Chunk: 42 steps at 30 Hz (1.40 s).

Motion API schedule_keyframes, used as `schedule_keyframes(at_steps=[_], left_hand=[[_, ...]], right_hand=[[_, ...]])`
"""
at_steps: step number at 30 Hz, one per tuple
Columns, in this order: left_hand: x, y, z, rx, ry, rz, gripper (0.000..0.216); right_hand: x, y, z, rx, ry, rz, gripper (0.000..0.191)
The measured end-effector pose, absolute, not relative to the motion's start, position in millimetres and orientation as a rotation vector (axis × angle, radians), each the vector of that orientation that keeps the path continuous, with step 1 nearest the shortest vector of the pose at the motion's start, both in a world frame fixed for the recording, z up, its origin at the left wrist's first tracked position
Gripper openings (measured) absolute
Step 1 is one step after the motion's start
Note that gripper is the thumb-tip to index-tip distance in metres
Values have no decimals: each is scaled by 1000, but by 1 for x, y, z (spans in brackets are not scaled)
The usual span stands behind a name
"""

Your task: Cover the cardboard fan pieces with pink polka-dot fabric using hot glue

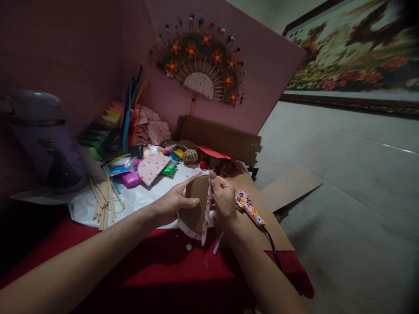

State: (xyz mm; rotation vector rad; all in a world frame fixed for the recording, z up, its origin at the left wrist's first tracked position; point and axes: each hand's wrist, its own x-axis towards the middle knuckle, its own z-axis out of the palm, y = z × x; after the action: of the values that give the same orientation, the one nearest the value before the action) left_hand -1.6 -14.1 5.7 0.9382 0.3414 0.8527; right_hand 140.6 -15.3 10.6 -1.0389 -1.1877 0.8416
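The cardboard piece [195, 213] shows matt brown board, edged in dotted cloth [206, 221]. Beyond it, the twine ball [190, 156] appears rough. Left of it, the purple packet [131, 179] is glossy plastic, the sticks [102, 198] bare matt wood. Below it, the tablecloth [157, 261] is matt cloth. Right of it, the wall [363, 174] looks smooth, faintly glossy.

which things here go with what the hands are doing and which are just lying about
Likely in use:
- cardboard piece with dotted fabric along its edges, held by left hand and right hand
- what looks like a glue gun

Probably just lying about:
- wooden sticks
- twine ball
- purple flask
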Motion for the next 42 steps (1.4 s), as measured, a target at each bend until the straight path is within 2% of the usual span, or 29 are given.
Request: schedule_keyframes(at_steps=[7,13,17,22,26,30,33,39,42], left_hand=[[1,-16,4,967,368,891,69],[-6,-10,11,938,325,881,66],[-9,-4,13,917,400,1001,70],[-5,-6,11,909,402,1067,63],[-2,-9,10,899,421,1064,64],[-1,-9,10,897,409,1029,62],[-1,-10,11,891,403,1021,64],[1,-11,9,877,451,1036,69],[1,-12,9,877,451,1021,68]], right_hand=[[136,-13,7,-1140,-1229,628,47],[140,-20,6,-1064,-1127,982,55],[140,-25,-1,-944,-1207,1071,38],[138,-25,-6,-965,-1294,923,28],[140,-24,-9,-1026,-1321,769,36],[140,-23,-14,-1021,-1162,972,45],[138,-21,-16,-979,-1078,1084,45],[136,-17,-11,-1012,-1277,745,47],[136,-17,-12,-1056,-1266,748,49]])
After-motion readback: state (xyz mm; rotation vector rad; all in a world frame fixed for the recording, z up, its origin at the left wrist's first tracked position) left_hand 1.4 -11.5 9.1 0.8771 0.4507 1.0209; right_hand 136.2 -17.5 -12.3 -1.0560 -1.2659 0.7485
